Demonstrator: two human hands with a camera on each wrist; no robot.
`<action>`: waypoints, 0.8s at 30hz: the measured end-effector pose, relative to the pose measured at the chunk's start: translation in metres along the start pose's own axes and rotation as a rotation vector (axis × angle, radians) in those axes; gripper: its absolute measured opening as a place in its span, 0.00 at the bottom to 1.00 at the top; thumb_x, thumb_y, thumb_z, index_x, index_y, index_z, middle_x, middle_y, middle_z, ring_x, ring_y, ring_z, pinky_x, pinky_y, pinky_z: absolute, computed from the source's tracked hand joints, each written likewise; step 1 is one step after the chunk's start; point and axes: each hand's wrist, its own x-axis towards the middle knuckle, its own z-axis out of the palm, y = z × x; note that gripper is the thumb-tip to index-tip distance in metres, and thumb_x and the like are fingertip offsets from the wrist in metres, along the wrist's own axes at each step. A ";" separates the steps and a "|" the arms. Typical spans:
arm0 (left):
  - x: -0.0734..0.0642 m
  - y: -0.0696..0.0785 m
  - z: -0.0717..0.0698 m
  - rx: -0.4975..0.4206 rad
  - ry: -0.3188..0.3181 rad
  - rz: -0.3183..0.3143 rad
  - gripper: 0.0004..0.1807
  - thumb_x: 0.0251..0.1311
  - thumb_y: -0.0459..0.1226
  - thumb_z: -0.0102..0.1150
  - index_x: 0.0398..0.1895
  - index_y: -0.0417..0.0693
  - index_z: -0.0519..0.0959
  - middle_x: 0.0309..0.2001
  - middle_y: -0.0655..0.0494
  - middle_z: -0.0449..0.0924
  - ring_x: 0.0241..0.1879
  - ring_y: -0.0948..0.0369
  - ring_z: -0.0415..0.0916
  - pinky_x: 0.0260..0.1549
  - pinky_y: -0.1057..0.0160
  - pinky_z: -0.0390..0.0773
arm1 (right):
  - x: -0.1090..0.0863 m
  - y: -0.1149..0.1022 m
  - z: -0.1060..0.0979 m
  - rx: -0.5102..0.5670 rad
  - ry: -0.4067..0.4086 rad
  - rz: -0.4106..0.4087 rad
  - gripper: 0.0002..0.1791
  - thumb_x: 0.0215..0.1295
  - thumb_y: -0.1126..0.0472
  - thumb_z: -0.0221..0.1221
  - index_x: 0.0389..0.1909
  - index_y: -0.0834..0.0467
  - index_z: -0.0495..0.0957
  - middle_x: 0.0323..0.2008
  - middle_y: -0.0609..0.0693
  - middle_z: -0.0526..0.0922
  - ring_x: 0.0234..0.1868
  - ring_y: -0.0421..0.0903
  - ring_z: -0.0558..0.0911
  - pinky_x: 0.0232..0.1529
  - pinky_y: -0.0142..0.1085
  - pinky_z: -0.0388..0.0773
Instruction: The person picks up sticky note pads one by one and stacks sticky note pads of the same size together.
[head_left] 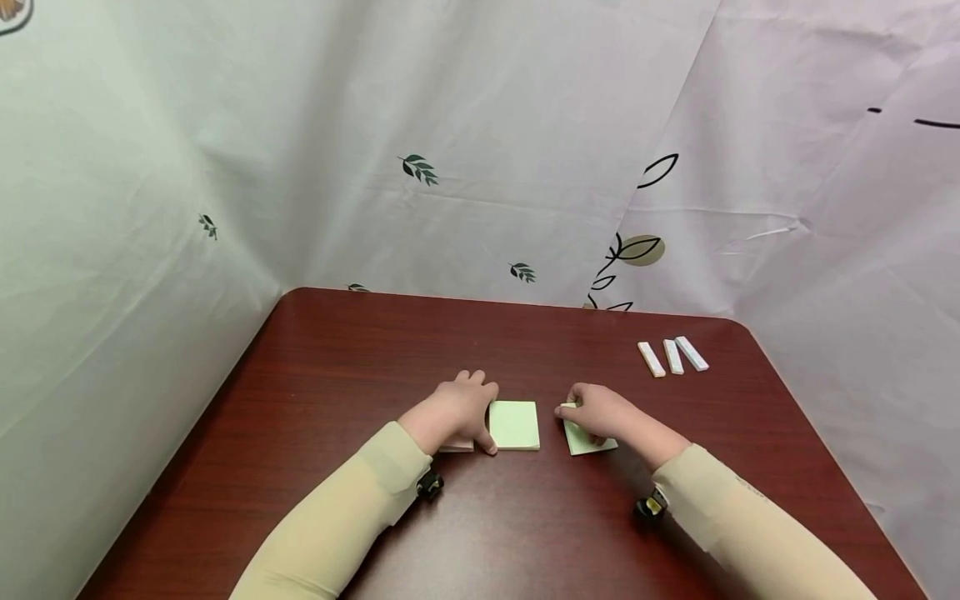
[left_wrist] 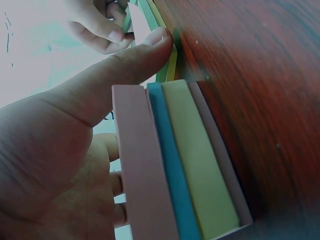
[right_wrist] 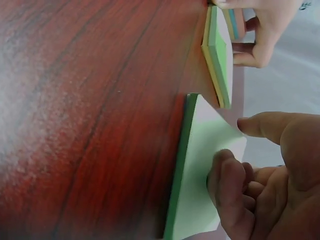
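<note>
My left hand [head_left: 463, 410] spans the left side of a pale green sticky note pad [head_left: 516, 427], its thumb at the front corner and its fingers toward the back. In the right wrist view this pad [right_wrist: 220, 65] shows a green layer over a yellow one. Under my left palm stands a stack of pink, blue and yellow sticky note pads [left_wrist: 192, 165], mostly covered in the head view. My right hand [head_left: 600, 410] grips another green sticky note pad [right_wrist: 195, 175] near its back left corner, with curled fingers against its top face.
Three narrow whitish strips [head_left: 672, 357] lie at the back right of the dark red wooden table [head_left: 360, 350]. A white cloth [head_left: 465, 225] with leaf prints hangs behind the table and along both sides. A small black camera sits on each wrist.
</note>
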 end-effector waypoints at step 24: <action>-0.001 0.000 0.000 -0.003 0.001 0.002 0.45 0.38 0.63 0.77 0.59 0.55 0.74 0.63 0.49 0.66 0.59 0.50 0.65 0.45 0.49 0.76 | 0.009 0.006 0.013 0.125 0.094 0.005 0.10 0.66 0.63 0.61 0.44 0.63 0.74 0.19 0.54 0.78 0.12 0.44 0.79 0.16 0.38 0.78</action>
